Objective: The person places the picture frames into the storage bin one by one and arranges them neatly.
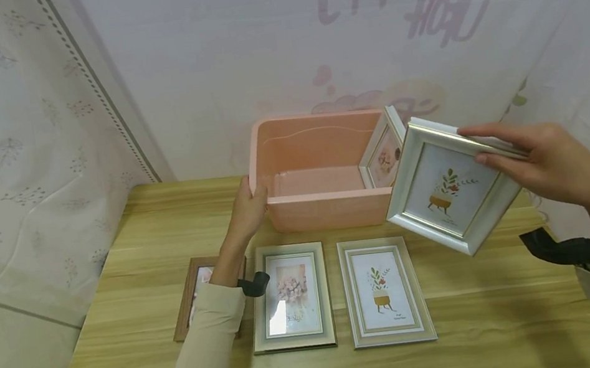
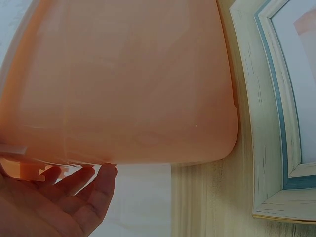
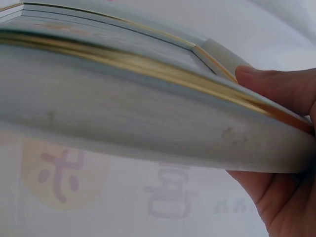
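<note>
My right hand (image 1: pixel 558 163) pinches a white picture frame with gold trim (image 1: pixel 424 216) by its right edge, thumb on the front face. The frame is tilted in the air beside the right end of a pink plastic bin (image 1: pixel 327 212); its front shows a potted plant print. In the right wrist view its thick side edge (image 3: pixel 123 108) spans the picture. My left hand (image 1: pixel 247 213) grips the bin's left rim, with fingertips (image 2: pixel 104 180) against the outer wall in the left wrist view. Inside the bin, another white frame (image 1: pixel 366 167) leans at the right end.
On the wooden table (image 1: pixel 132 276) lie a brown frame (image 1: pixel 184 316) partly under my left forearm, a cream frame with a flower print (image 1: pixel 325 337), and a white frame with a plant print (image 1: pixel 396 338). A printed curtain (image 1: pixel 232 61) hangs behind the bin.
</note>
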Demonstrator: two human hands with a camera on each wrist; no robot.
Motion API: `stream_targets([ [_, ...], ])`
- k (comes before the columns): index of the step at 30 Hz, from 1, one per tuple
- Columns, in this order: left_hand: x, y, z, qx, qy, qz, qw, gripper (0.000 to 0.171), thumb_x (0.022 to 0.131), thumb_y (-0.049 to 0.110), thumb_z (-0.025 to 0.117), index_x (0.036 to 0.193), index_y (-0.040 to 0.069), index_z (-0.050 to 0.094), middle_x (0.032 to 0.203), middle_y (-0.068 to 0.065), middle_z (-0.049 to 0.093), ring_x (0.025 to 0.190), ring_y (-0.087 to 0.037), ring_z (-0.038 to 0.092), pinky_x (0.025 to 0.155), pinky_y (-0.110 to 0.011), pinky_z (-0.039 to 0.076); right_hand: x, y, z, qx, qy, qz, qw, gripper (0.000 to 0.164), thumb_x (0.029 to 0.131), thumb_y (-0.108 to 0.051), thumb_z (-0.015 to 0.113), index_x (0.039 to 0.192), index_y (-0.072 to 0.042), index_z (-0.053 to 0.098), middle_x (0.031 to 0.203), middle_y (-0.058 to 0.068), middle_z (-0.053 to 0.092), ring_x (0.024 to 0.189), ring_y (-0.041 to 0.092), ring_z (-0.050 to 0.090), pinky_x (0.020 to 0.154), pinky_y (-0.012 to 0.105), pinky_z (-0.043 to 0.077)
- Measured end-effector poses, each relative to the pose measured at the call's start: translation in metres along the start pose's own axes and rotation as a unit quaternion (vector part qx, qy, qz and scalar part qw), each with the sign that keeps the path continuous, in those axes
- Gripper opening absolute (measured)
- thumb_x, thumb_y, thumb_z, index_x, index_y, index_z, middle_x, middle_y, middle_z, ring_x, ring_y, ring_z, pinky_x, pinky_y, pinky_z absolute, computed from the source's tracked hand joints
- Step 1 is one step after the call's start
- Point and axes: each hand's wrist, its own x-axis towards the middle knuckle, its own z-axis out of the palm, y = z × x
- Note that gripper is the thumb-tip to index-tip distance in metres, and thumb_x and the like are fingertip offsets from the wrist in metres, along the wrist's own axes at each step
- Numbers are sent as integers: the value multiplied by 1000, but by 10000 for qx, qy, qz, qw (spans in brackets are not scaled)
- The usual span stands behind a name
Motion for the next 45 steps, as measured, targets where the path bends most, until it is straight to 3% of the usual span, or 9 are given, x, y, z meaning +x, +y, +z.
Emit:
stream_targets([
  [13,-1,1,2,-84,1,72,9999,45,110,23,39,145,-5,41,99,-16,52,83,-23,49,72,-35,43,10,-16,-5,38,425,92,9990,55,78,22,74,128,-1,72,102,-25,65,78,-11,63,66,7,49],
  [23,-3,2,2,-50,10,109,9999,43,110,26,39,142,-3,42,97,-11,50,82,-22,48,70,-34,42,14,-22,-7,-35,627,224,9978,51,82,18,74,129,-2,71,105,-30,62,81,-16,61,68,6,48],
  [31,-1,0,1,29,33,74,10000,43,110,27,39,142,-1,43,99,-12,51,83,-22,49,71,-33,43,19,-28,-7,231,1099,451,9927,52,78,25,72,125,3,72,101,-29,65,77,-12,61,69,5,46],
  [40,-2,1,1,-1,71,47,10000,45,110,26,39,143,-3,42,97,-11,50,81,-22,49,69,-34,43,24,-25,2,125,1551,561,9862,48,84,20,70,129,2,70,111,-32,61,85,-11,60,74,4,45],
  [42,-2,1,2,21,73,43,10000,45,110,25,39,143,-4,42,96,-11,50,80,-20,48,68,-32,42,25,-25,4,36,1589,582,9856,47,86,18,70,130,1,70,112,-29,62,86,-12,59,74,4,44],
  [45,-2,1,2,-22,73,42,10000,45,109,25,39,143,-4,42,96,-10,49,79,-20,48,67,-31,42,28,-26,8,-87,1601,635,9850,48,87,17,70,132,1,68,114,-5,72,87,-13,56,76,5,42],
])
